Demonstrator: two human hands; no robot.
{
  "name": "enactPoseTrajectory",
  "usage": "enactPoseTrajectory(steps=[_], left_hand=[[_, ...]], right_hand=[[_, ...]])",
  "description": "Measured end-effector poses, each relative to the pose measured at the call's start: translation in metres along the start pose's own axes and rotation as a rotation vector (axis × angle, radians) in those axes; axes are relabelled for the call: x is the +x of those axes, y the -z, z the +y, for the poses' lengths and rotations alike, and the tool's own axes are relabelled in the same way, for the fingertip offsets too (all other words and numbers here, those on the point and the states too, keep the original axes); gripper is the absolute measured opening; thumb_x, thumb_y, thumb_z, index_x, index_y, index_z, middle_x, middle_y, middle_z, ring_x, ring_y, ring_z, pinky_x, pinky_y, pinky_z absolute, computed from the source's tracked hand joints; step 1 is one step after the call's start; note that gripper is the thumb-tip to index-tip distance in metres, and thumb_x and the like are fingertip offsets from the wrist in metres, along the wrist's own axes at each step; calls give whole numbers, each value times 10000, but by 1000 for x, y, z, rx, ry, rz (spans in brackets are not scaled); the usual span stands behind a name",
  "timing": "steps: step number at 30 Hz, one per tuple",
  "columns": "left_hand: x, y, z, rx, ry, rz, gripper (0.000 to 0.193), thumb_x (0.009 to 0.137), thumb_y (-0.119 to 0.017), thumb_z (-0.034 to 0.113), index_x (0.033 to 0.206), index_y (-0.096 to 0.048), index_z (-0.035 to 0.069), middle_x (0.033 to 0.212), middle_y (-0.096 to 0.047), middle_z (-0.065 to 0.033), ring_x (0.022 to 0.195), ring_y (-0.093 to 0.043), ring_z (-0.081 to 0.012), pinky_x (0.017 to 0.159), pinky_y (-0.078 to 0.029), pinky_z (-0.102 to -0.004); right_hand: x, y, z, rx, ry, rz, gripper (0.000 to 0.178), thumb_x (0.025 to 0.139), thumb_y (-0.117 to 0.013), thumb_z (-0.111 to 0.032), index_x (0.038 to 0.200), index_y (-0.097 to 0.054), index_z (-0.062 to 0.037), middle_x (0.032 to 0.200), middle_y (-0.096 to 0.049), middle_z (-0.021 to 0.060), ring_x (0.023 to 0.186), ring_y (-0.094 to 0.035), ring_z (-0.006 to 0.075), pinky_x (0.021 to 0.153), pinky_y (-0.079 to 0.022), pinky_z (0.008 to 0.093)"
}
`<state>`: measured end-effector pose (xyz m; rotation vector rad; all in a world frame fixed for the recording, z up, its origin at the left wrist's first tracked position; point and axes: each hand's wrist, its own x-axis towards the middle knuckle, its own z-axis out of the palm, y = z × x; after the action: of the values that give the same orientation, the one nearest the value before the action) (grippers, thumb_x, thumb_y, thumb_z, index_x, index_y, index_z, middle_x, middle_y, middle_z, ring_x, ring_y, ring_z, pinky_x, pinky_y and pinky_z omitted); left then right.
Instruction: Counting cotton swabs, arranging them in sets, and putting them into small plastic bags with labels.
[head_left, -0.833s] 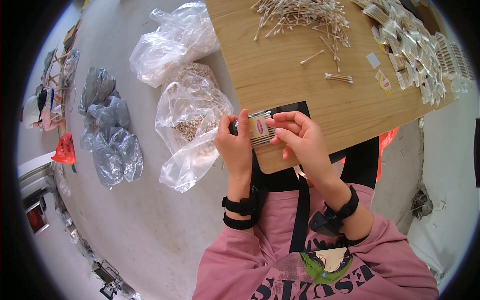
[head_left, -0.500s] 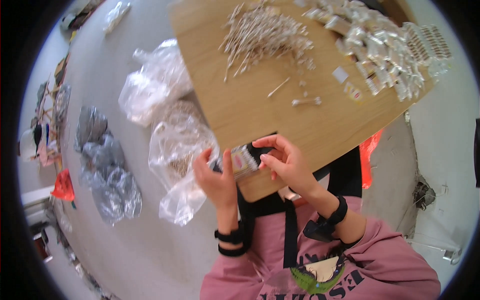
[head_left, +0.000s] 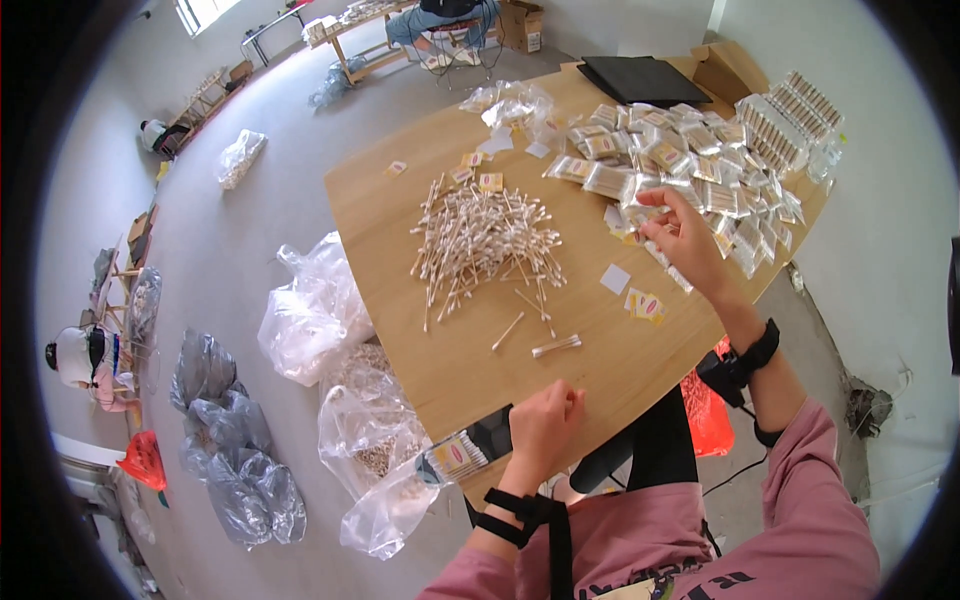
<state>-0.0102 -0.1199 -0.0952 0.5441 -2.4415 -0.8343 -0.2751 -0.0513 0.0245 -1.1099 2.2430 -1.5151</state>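
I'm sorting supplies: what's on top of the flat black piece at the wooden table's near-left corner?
On the flat black piece, toward its left end, lies a row of white cotton swabs with a yellow-and-white card. The surface beneath them is covered from view.

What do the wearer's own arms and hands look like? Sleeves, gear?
Left grip and right grip are ungloved. Pink sleeves on both arms, forearms bare below. Left forearm has two black straps; right has a black strap with a boxy black unit.
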Motion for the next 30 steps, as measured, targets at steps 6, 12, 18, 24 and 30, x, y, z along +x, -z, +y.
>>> enactPoseTrajectory(steps=[6, 12, 18, 24, 30], left_hand=[[3, 5, 1, -19, 11, -7, 259, 808, -729, 250, 671, -556, 114, 555, -570, -28, 513, -601, -221, 461, -442, -338], [5, 11, 4, -97, 76, -42, 242, 785, -740, 230, 645, -573, 123, 548, -575, -48, 500, -598, -234, 455, -448, -348], [-2, 6, 2, -154, 95, -83, 258, 789, -736, 238, 622, -561, 149, 547, -566, -41, 479, -584, -232, 430, -440, -345], [5, 9, -1, -203, 102, -96, 280, 787, -741, 248, 611, -539, 168, 543, -538, -4, 456, -552, -195, 411, -421, -325], [7, 10, -4, -145, 116, -128, 296, 781, -749, 245, 603, -526, 166, 536, -520, 1, 451, -541, -181, 409, -409, -309]], right_hand=[[87, -1, 20, -328, 165, 20, 493, 819, -699, -157, 1273, -521, -86, 1250, -538, 139, 1112, -545, 275, 913, -473, 375], [175, -40, 53, -447, 252, 75, 661, 808, -740, -343, 1378, -470, -148, 1389, -436, 217, 1314, -396, 376, 1082, -340, 438], [229, -85, 79, -497, 210, 142, 722, 818, -723, -441, 1419, -434, -164, 1455, -342, 278, 1352, -342, 436, 1102, -317, 480], [227, -116, 97, -557, 206, 17, 657, 837, -707, -421, 1410, -442, -237, 1468, -320, 279, 1369, -318, 445, 1111, -306, 492], [239, -121, 124, -702, 57, -64, 574, 876, -631, -502, 1388, -498, -281, 1518, -246, 283, 1425, -224, 436, 1152, -237, 492]])
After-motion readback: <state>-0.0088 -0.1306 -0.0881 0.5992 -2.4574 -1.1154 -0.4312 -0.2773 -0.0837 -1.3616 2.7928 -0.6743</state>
